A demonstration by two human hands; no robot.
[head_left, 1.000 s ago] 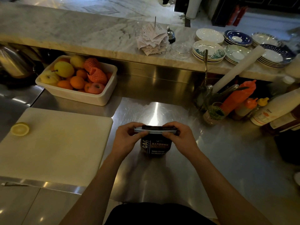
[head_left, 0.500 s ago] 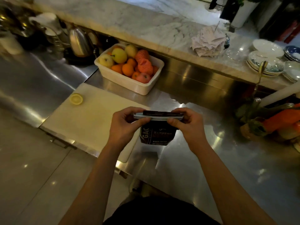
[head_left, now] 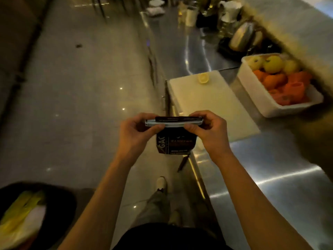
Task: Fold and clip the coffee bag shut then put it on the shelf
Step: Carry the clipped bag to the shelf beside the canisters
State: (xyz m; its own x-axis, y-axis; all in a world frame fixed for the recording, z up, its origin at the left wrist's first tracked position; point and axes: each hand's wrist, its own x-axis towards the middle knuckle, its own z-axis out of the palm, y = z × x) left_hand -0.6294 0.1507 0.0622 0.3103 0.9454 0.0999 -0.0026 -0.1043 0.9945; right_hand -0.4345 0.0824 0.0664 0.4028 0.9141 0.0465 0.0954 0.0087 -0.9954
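Left hand (head_left: 135, 134), right hand (head_left: 209, 132): forearms extended toward 12 o'clock, each pinching one end of clip (head_left: 173, 122) across folded top of bag (head_left: 175, 144), held mid-air.

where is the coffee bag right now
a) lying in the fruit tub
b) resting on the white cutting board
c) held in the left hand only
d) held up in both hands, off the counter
d: the coffee bag hangs in the air by its clipped top, with the left hand and the right hand pinching either end of the clip, and the floor visible beneath it beside the counter edge.
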